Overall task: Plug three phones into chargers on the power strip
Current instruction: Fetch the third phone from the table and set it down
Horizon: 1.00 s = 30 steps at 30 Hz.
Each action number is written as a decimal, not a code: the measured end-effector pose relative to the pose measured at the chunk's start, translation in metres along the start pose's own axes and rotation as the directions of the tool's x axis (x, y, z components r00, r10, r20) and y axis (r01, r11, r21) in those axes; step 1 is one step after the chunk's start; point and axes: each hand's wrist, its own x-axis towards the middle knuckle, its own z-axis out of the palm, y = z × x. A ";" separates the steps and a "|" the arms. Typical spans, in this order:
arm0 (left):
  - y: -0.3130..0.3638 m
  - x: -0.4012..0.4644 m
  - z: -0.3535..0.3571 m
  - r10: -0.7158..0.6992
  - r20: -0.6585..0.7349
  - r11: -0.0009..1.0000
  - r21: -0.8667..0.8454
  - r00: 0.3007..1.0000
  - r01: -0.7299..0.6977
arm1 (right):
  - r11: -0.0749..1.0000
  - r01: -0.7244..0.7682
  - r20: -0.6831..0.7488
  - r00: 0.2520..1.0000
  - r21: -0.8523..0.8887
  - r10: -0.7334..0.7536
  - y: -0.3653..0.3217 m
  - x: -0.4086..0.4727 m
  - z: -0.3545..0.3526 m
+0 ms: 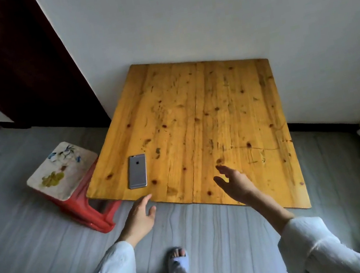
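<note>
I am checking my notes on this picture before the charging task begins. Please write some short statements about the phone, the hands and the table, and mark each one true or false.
1. One phone lies on the wooden table, with its back up. True.
2. The left hand grips the phone. False: it is open, near the table's front edge, and apart from the phone.
3. The right hand holds a charger cable. False: it is open and holds nothing.
4. A stool with red legs stands to the left of the table. True.
5. A power strip lies on the table. False: no power strip is in view.
</note>
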 end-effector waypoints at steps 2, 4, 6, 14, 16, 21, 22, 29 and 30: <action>-0.019 0.034 -0.009 -0.059 0.021 0.998 0.010 0.998 0.058 | 0.990 -0.044 0.027 0.999 -0.134 0.048 -0.005 0.031 0.025; -0.037 0.065 -0.015 -0.104 0.043 0.993 0.057 0.994 0.102 | 0.963 -0.103 0.088 0.988 -0.249 0.129 -0.012 0.058 0.052; -0.051 0.094 -0.019 -0.144 0.052 0.984 0.116 0.988 0.138 | 0.943 -0.144 0.163 0.966 -0.299 0.199 -0.019 0.082 0.077; -0.081 0.185 -0.021 -0.216 -0.063 0.952 0.209 0.974 0.224 | 0.878 -0.183 0.225 0.925 -0.442 0.306 -0.004 0.140 0.121; -0.078 0.197 -0.014 -0.222 -0.106 0.942 0.232 0.969 0.241 | 0.875 -0.178 0.249 0.916 -0.451 0.315 0.006 0.140 0.128; -0.060 0.208 0.008 -0.248 -0.123 0.890 0.363 0.961 0.277 | 0.878 -0.177 0.274 0.906 -0.445 0.321 0.014 0.142 0.137; -0.058 0.210 0.010 -0.247 -0.121 0.881 0.385 0.961 0.275 | 0.881 -0.178 0.278 0.905 -0.438 0.321 0.015 0.143 0.136; -0.038 0.232 0.014 -0.278 0.007 0.897 0.359 0.961 0.257 | 0.904 -0.216 0.297 0.894 -0.370 0.336 0.015 0.144 0.137; -0.038 0.235 0.014 -0.291 0.031 0.914 0.306 0.956 0.268 | 0.910 -0.226 0.302 0.892 -0.349 0.337 0.015 0.143 0.137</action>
